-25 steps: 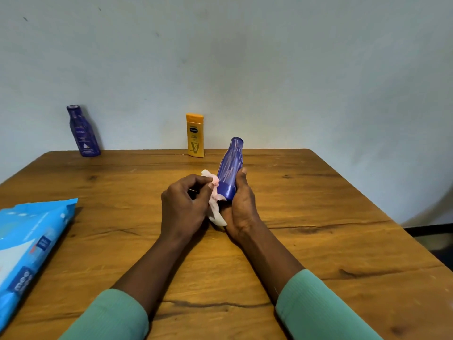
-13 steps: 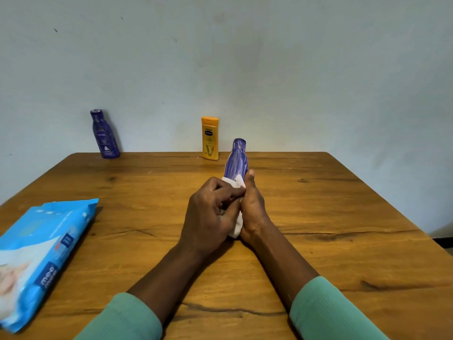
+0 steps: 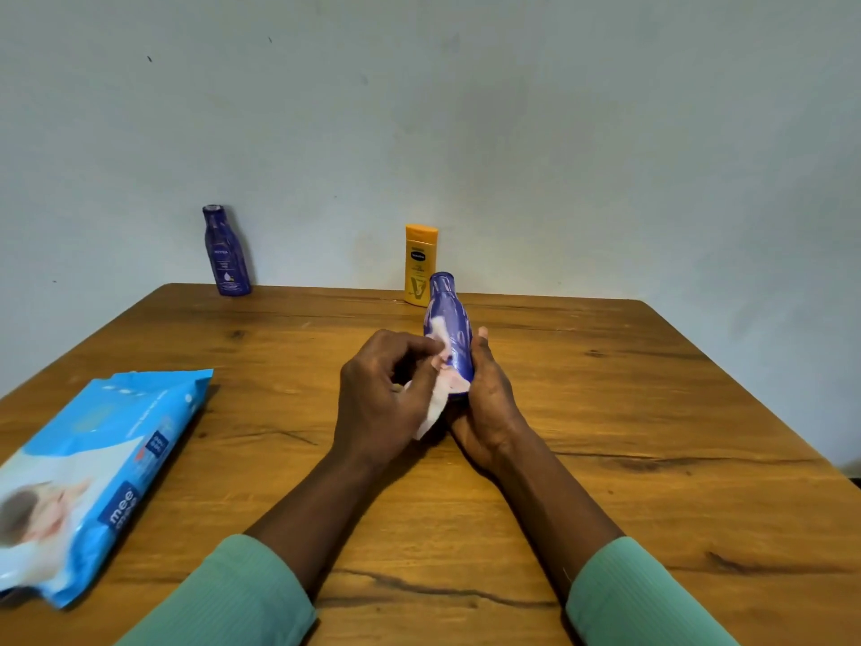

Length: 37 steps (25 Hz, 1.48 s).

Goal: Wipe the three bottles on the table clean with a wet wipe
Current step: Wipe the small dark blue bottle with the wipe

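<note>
Now our right hand (image 3: 484, 403) grips the bottle (image 3: 449, 328), and our left hand (image 3: 377, 398) pinches the wet wipe (image 3: 433, 405). We should rub all round it.

wall (image 3: 512, 109): pale grey-blue, scuffed | table (image 3: 652, 412): knotty brown wood, set against wall

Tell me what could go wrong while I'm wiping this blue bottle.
1. The right hand grips only the lower end of the blue bottle. If the wiping leaves it damp, it might slip onto the table.
2. The left hand holds the wet wipe bunched against one side, so the neck and far side could get missed.
3. The yellow bottle stands behind it near the far edge. A forward swing might topple it.
</note>
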Tool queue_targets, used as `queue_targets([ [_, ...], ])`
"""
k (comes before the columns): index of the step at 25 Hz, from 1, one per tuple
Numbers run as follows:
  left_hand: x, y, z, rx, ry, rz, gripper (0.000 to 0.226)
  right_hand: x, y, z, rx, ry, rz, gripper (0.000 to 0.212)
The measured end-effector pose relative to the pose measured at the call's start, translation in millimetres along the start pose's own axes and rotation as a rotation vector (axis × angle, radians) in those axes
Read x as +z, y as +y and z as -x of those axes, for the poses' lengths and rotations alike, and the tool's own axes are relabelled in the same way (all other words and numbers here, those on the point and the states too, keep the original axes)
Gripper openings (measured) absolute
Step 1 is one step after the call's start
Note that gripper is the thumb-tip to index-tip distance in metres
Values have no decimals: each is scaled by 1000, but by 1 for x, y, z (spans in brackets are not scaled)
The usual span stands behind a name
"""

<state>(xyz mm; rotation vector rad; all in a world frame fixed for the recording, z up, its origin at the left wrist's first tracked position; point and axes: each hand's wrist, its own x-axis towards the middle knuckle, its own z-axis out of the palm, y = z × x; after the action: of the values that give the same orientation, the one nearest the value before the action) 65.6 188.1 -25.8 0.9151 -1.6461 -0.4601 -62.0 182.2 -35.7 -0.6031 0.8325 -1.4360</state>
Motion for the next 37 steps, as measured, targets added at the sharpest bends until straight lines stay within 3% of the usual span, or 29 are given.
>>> queue_targets([
  [2,3,5,7,184,-127,-106,21,0,-2,2,23,4,1,61],
  [4,4,6,5,239,-140,-158,22,0,-3,3,29,-21,20,66],
  [10,-8,-4,-13,1,216,-12,25,11,1,7,-33,-101,314,76],
  [12,-12,-10,-14,-12,258,-39,29,12,6,6,-36,-115,385,82],
  [16,-6,-7,-6,220,7,-161,35,9,5,7,-69,-114,266,79],
  [20,0,-4,5,353,-232,-202,28,0,-5,8,-48,-79,129,101],
  [22,-2,-4,-1,391,-221,-269,27,2,-4,8,-33,-119,186,94],
  [24,-12,-9,-20,412,-92,-340,26,7,0,10,-48,-143,335,79],
  [28,-44,-24,-48,207,149,-324,29,12,2,13,-87,-199,667,71],
  [30,-41,-23,-41,181,135,-284,32,11,1,13,-85,-207,660,65],
  [34,-13,-12,-6,304,-115,-257,41,9,-3,14,-88,-211,377,56],
  [37,-16,-15,-11,283,-51,-233,42,8,-5,16,-51,-227,395,59],
])
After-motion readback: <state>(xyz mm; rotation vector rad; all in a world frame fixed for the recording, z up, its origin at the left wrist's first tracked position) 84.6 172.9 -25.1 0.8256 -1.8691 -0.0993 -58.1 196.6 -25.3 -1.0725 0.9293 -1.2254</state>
